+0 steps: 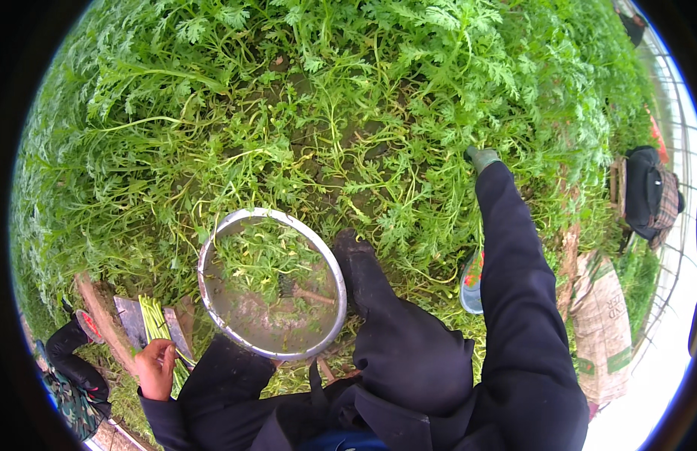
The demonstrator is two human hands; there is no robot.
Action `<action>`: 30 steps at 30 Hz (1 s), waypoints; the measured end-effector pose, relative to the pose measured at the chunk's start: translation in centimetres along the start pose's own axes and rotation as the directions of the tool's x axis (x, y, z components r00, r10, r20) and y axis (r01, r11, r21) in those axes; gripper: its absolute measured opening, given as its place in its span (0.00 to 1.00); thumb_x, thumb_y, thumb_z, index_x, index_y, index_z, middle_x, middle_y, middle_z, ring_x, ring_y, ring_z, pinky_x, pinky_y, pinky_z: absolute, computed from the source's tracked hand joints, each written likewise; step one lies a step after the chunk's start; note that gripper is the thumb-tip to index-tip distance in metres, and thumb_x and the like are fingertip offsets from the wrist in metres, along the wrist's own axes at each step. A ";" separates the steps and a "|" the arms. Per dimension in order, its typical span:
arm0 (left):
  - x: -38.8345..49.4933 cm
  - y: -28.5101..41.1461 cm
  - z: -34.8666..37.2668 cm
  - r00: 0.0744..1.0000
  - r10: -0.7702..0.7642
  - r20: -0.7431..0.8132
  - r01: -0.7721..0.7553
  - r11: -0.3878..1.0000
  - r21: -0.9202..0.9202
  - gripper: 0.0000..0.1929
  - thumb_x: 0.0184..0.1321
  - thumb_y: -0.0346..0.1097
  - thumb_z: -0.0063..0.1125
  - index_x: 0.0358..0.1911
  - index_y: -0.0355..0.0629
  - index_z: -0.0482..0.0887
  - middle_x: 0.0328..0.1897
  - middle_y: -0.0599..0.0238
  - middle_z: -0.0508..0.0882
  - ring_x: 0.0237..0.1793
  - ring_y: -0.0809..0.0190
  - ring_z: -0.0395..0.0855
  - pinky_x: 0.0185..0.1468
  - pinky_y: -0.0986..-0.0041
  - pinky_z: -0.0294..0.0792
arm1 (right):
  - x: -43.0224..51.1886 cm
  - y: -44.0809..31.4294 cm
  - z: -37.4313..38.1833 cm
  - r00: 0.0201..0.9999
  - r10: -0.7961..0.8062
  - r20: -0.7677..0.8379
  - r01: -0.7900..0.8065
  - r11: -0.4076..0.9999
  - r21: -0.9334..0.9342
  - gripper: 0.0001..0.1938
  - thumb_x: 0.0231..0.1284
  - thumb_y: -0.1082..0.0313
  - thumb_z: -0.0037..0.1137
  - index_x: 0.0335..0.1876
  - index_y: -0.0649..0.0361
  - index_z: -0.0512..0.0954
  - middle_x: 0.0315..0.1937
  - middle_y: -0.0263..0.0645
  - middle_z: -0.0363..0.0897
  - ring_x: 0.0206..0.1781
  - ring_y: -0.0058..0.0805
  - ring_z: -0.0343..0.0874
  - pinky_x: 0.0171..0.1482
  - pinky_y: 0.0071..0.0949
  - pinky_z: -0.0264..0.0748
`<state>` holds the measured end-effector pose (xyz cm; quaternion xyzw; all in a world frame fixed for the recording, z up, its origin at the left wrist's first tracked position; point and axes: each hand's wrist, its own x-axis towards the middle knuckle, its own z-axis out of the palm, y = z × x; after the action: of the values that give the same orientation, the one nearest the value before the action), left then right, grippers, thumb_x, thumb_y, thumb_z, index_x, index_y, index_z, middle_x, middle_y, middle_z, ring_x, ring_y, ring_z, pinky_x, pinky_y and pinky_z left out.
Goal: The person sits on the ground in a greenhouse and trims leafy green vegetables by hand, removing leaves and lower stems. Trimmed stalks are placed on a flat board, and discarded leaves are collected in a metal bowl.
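Observation:
My left hand (157,366), bare, has thumb and fingers bent at the side of a bundle of cut green stems (153,318). The bundle lies partly over a flat board (129,318), with a dark band around it; whether the fingers grip it I cannot tell. My right arm stretches forward, and its green-gloved hand (484,158) reaches in among leafy green plants (433,146). Foliage and the sleeve hide most of those fingers. Between my legs stands a round metal-rimmed basin (272,356) with loose leaves and stem scraps (264,253) inside.
Beneath my right forearm shows a pale blue container (471,296) with red on it. A woven sack (602,327) bearing print lies at right, below a dark bag (642,191). Another person's camouflage clothing (72,403) appears at lower left. Dense plants (128,101) fill the far side.

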<state>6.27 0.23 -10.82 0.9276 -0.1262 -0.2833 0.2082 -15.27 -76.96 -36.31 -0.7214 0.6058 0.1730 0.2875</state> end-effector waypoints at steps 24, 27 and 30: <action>0.4 3.2 -0.3 0.985 0.158 -0.070 -0.153 0.985 0.076 0.03 0.59 0.26 0.61 0.32 0.34 0.84 0.21 0.58 0.84 0.22 0.65 0.83 0.31 0.73 0.74 | -19.3 -3.6 -8.2 0.894 -0.394 -0.214 0.429 0.615 0.661 0.12 0.65 0.60 0.60 0.37 0.62 0.83 0.25 0.36 0.85 0.23 0.17 0.75 0.27 0.20 0.68; 0.4 6.8 -0.2 0.958 0.270 -0.100 -0.263 0.962 0.077 0.02 0.56 0.25 0.62 0.32 0.36 0.85 0.26 0.56 0.86 0.24 0.56 0.85 0.32 0.70 0.75 | -28.3 -8.9 -11.9 0.775 -0.597 -0.208 0.556 0.487 0.673 0.10 0.63 0.61 0.62 0.36 0.62 0.82 0.25 0.35 0.85 0.23 0.16 0.75 0.28 0.19 0.70; 0.1 11.3 -0.5 0.820 0.542 -0.182 -0.531 0.840 0.111 0.05 0.54 0.27 0.66 0.35 0.37 0.87 0.31 0.56 0.87 0.31 0.53 0.87 0.37 0.68 0.77 | -36.2 -15.2 -13.5 0.644 -0.729 -0.233 0.615 0.311 0.725 0.11 0.63 0.63 0.62 0.41 0.64 0.82 0.27 0.37 0.85 0.29 0.20 0.80 0.34 0.20 0.75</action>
<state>5.39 -9.62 -5.32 0.8841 -0.3675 -0.1121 0.2658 -9.28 -55.81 -1.06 -0.7033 0.2401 -0.1811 0.6441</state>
